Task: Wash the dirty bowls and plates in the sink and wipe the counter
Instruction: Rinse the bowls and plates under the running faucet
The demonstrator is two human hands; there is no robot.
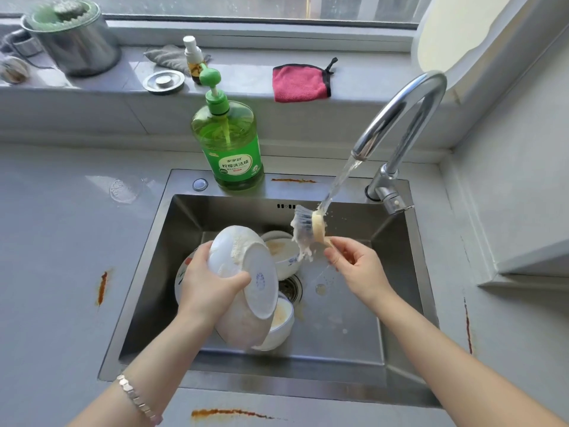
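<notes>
Washing step in hand: soapy bowl held, brush under the tap

The left hand point(212, 288) grips a sudsy white ceramic bowl point(243, 260), tilted base-up over the steel sink point(308, 392); more smeared white bowls point(283, 254) lie beneath it by the drain. The foamy bristle dish brush point(308, 232) sits in the stream from the chrome tap point(400, 118), its handle pinched by the fingers point(335, 255) of the right hand point(360, 266). Next, I judge, the bowl needs rinsing; the grey bench point(61, 241) is not yet wiped

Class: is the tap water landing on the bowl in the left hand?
No, the stream strikes the brush in the right hand, not the bowl.
</notes>
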